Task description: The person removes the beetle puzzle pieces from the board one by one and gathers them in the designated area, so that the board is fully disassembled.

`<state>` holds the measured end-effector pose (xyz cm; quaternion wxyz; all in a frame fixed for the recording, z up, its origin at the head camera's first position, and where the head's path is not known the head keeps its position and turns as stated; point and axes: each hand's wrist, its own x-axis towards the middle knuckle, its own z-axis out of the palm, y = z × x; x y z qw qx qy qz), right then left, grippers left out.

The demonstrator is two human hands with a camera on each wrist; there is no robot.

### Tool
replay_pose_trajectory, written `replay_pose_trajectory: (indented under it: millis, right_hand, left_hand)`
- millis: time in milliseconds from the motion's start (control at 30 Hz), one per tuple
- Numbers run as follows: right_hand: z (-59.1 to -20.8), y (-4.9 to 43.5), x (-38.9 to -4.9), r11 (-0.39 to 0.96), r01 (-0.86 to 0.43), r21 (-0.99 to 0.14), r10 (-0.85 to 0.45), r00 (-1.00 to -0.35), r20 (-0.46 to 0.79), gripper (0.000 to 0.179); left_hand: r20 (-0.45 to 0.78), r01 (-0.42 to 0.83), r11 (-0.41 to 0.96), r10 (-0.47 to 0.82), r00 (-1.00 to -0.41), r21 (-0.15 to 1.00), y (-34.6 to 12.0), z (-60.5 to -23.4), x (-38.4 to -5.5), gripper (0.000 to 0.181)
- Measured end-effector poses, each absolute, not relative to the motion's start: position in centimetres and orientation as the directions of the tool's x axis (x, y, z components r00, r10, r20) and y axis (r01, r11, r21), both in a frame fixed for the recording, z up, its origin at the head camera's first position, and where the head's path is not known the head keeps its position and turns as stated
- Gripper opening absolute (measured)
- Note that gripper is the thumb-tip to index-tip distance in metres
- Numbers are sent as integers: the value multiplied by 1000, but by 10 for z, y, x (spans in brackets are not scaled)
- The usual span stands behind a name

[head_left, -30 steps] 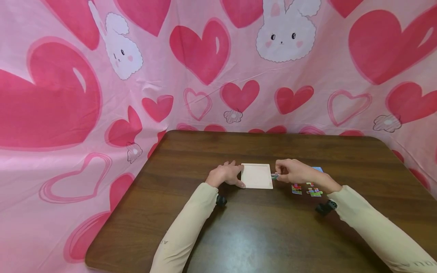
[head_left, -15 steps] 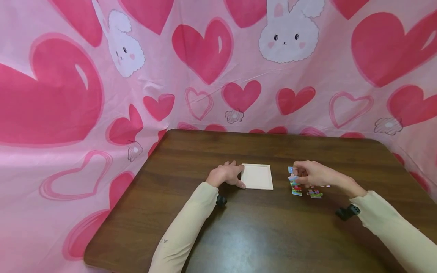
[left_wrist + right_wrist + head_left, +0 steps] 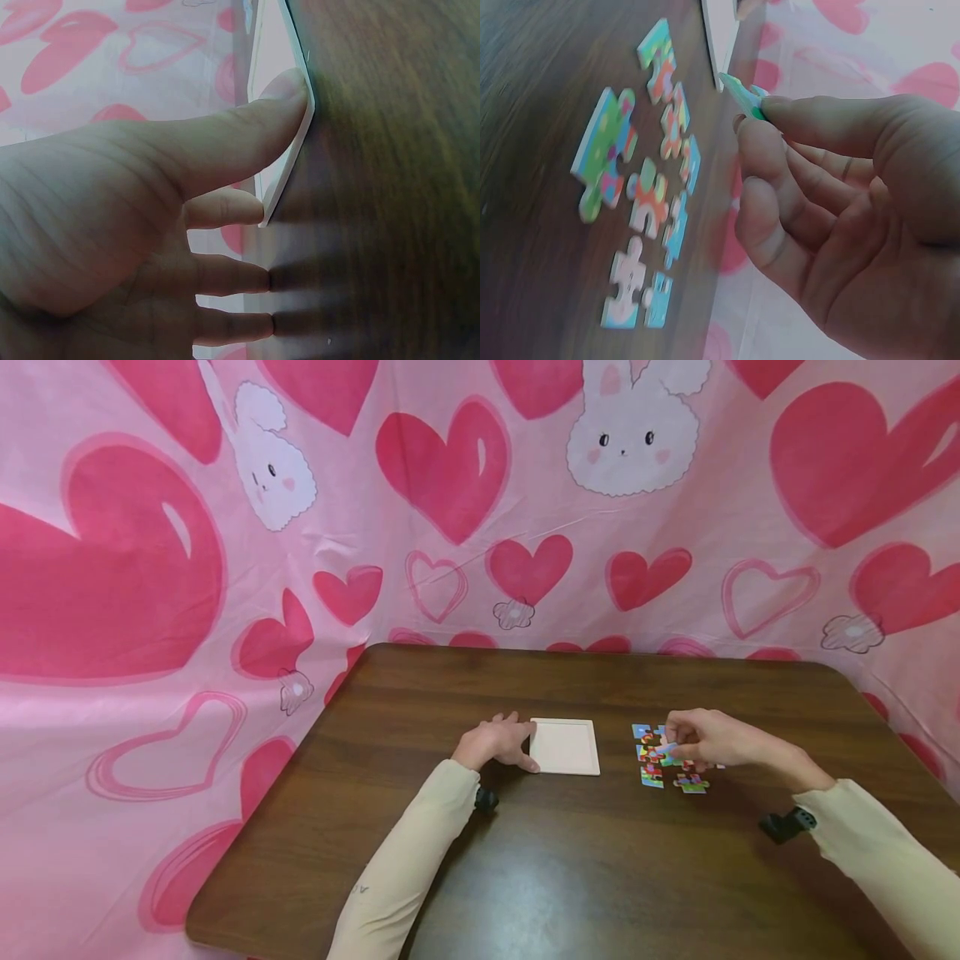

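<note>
My left hand (image 3: pixel 493 743) rests at the left side of a shallow, pale square puzzle tray (image 3: pixel 564 748). In the left wrist view its thumb (image 3: pixel 281 94) lies on the tray's rim and the forefinger touches near a corner, the fingers fairly straight. My right hand (image 3: pixel 711 739) pinches a jigsaw puzzle piece (image 3: pixel 744 96) between thumb and forefinger, raised above the table to the right of the tray. Below it lie several colourful loose jigsaw pieces (image 3: pixel 651 777). The right wrist view shows a green-edged piece (image 3: pixel 604 150) and a pink piece (image 3: pixel 626 281) among them.
The brown wooden table (image 3: pixel 465 693) runs back to a pink curtain (image 3: pixel 450 577) with hearts and rabbits. Dark wrist cameras (image 3: pixel 787 825) sit at both cuffs. Bare tabletop separates the tray from the loose pieces.
My right hand has moved right, from beside the tray's right edge to over the loose pieces, pinching a piece. More pieces are now uncovered. The left hand and tray have stayed put.
</note>
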<state>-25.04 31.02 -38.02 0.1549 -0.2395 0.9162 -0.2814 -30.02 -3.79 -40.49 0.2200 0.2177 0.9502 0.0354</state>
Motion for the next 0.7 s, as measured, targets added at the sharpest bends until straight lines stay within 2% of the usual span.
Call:
replay_pose_trajectory:
  millis: [533, 700]
  right_hand:
    - [-386, 350, -250, 736, -239, -633, -539, -773, -335, 15]
    - [-389, 356, -247, 732, -214, -646, -535, -768, -352, 14]
  left_hand:
    - [-408, 394, 905, 424, -809, 159, -38, -405, -300, 83]
    - [-405, 393, 905, 424, -810, 161, -38, -404, -300, 83]
